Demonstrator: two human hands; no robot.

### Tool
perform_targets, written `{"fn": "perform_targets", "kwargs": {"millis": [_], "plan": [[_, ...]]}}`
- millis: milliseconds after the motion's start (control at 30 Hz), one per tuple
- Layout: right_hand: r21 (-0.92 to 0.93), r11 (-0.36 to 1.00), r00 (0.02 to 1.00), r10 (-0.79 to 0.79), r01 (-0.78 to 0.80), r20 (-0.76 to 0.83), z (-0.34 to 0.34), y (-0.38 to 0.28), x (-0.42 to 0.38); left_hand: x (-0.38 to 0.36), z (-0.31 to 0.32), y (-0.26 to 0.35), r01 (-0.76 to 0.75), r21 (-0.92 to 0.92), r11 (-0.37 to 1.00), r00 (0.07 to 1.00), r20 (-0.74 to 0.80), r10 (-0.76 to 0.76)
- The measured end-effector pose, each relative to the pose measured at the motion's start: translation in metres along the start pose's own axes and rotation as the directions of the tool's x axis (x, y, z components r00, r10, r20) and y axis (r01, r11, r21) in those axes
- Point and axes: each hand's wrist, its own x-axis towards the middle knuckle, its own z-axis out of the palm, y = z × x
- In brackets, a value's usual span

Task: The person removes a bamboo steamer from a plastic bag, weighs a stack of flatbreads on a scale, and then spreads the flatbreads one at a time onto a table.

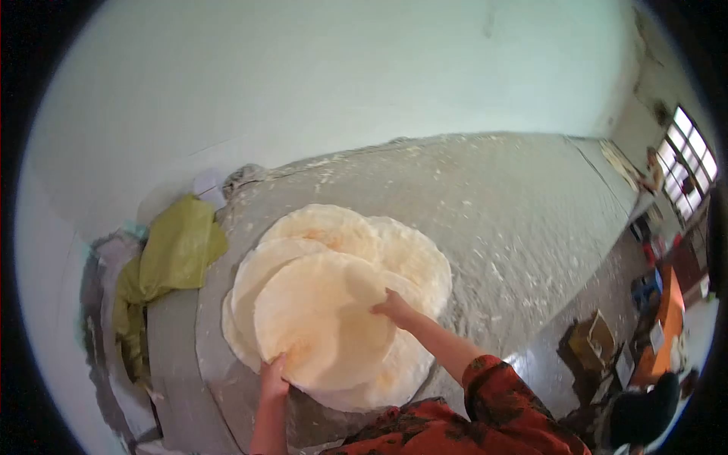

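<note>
A large, round, pale flatbread (pixel 322 311) lies tilted on top of a loose pile, its surface slightly browned near the lower left. My left hand (pixel 274 377) grips its lower-left edge, thumb on top. At its right edge, my right hand (pixel 393 308) pinches the rim with fingers closed. Beneath and around it several more flatbreads (pixel 415 258) overlap in a fanned pile, some with orange-brown patches. The fingertips under the bread are hidden.
A grey cloth (pixel 516 205) strewn with pale flakes covers the wide surface. An olive-green sack (pixel 178 243) sits at the left by the wall. To the right are a cardboard box (pixel 593 341), an orange table (pixel 669 326) and a person (pixel 652 174) near the window.
</note>
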Motion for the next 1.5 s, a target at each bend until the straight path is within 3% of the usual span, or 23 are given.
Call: {"fn": "perform_targets", "kwargs": {"millis": [33, 133, 233, 300, 367, 400, 433, 467, 500, 533, 567, 633, 700, 733, 767, 833, 933, 1033, 1167, 1267, 1400, 1433, 1500], "plan": [[-0.059, 0.995, 0.995, 0.073, -0.077, -0.074, 0.004, -0.011, -0.013, -0.004, 0.006, 0.008, 0.018, 0.018, 1.000, 0.999, 0.028, -0.019], [-0.209, 0.978, 0.995, -0.006, -0.014, -0.095, 0.011, -0.045, -0.076, -0.025, 0.032, 0.044, -0.029, 0.086, 0.996, 0.999, -0.016, 0.030], [0.171, 0.964, 0.977, -0.188, 0.203, -0.096, -0.012, -0.010, -0.135, -0.083, 0.110, 0.090, 0.003, 0.174, 0.985, 0.996, 0.092, -0.020], [0.218, 0.927, 0.937, -0.250, 0.305, -0.246, -0.035, 0.009, -0.186, -0.143, 0.181, 0.082, -0.204, 0.369, 0.907, 0.941, 0.330, 0.077], [0.206, 0.893, 0.858, -0.286, 0.400, -0.427, -0.057, 0.033, -0.248, -0.072, 0.130, 0.061, 0.064, 0.649, 0.759, 0.764, 0.458, -0.455], [0.207, 0.866, 0.805, -0.301, 0.456, -0.512, -0.069, 0.046, -0.284, -0.081, 0.167, 0.040, 0.044, 0.705, 0.707, 0.674, 0.501, -0.542], [0.209, 0.845, 0.737, -0.275, 0.491, -0.618, -0.081, 0.064, -0.326, -0.103, 0.202, 0.023, -0.460, 0.630, 0.626, 0.514, 0.764, -0.391], [0.137, 0.855, 0.653, -0.269, 0.501, -0.708, -0.088, 0.079, -0.367, -0.129, 0.229, 0.007, -0.829, 0.314, 0.463, 0.208, 0.941, -0.267], [0.069, 0.867, 0.573, -0.264, 0.493, -0.776, -0.091, 0.094, -0.405, -0.160, 0.254, -0.020, -0.830, 0.281, 0.482, 0.135, 0.939, -0.315], [0.103, 0.876, 0.507, -0.174, 0.472, -0.844, -0.098, 0.125, -0.439, -0.193, 0.276, -0.053, -0.530, 0.565, 0.632, 0.392, 0.824, -0.408], [0.193, 0.754, 0.435, -0.133, 0.628, -0.891, -0.097, 0.149, -0.480, -0.220, 0.292, -0.086, -0.125, 0.729, 0.673, 0.574, 0.607, -0.550], [0.111, 0.776, 0.259, -0.069, 0.621, -0.963, -0.090, 0.185, -0.563, -0.254, 0.311, -0.156, -0.062, 0.687, 0.724, 0.319, 0.701, -0.638], [0.098, 0.753, 0.113, 0.032, 0.650, -0.993, -0.074, 0.230, -0.631, -0.303, 0.324, -0.220, -0.042, 0.808, 0.588, 0.123, 0.588, -0.799], [0.138, 0.757, 0.050, 0.139, 0.639, -0.989, -0.063, 0.243, -0.665, -0.354, 0.335, -0.232, -0.069, 0.785, 0.616, -0.008, 0.617, -0.787], [0.044, 0.740, -0.048, 0.103, 0.671, -0.994, -0.053, 0.259, -0.695, -0.406, 0.339, -0.243, -0.086, 0.755, 0.650, -0.140, 0.637, -0.758], [-0.044, 0.768, -0.225, 0.132, 0.639, -0.965, -0.041, 0.278, -0.748, -0.460, 0.341, -0.293, -0.177, 0.824, 0.539, -0.204, 0.505, -0.839], [-0.033, 0.687, -0.209, 0.175, 0.726, -0.962, -0.033, 0.294, -0.828, -0.542, 0.351, -0.343, -0.237, 0.793, 0.560, -0.316, 0.482, -0.817], [-0.141, 0.632, -0.338, 0.203, 0.762, -0.919, -0.040, 0.300, -0.898, -0.616, 0.373, -0.374, -0.221, 0.764, 0.606, -0.416, 0.488, -0.768], [-0.216, 0.688, -0.432, 0.157, 0.693, -0.888, -0.065, 0.300, -0.969, -0.688, 0.405, -0.391, -0.211, 0.770, 0.603, -0.426, 0.483, -0.765], [-0.214, 0.705, -0.499, 0.224, 0.676, -0.837, -0.096, 0.315, -0.998, -0.708, 0.427, -0.439, -0.151, 0.785, 0.601, -0.490, 0.469, -0.735], [-0.118, 0.724, -0.490, 0.329, 0.680, -0.807, -0.148, 0.422, -0.993, -0.710, 0.415, -0.517, -0.223, 0.839, 0.497, -0.402, 0.385, -0.830], [-0.111, 0.722, -0.492, 0.342, 0.683, -0.801, -0.155, 0.439, -0.988, -0.689, 0.405, -0.576, -0.267, 0.845, 0.464, -0.440, 0.322, -0.838], [0.266, 0.604, -0.326, 0.690, 0.751, -0.646, -0.164, 0.462, -0.978, -0.682, 0.385, -0.606, -0.448, 0.857, 0.255, -0.166, 0.200, -0.966]]}}
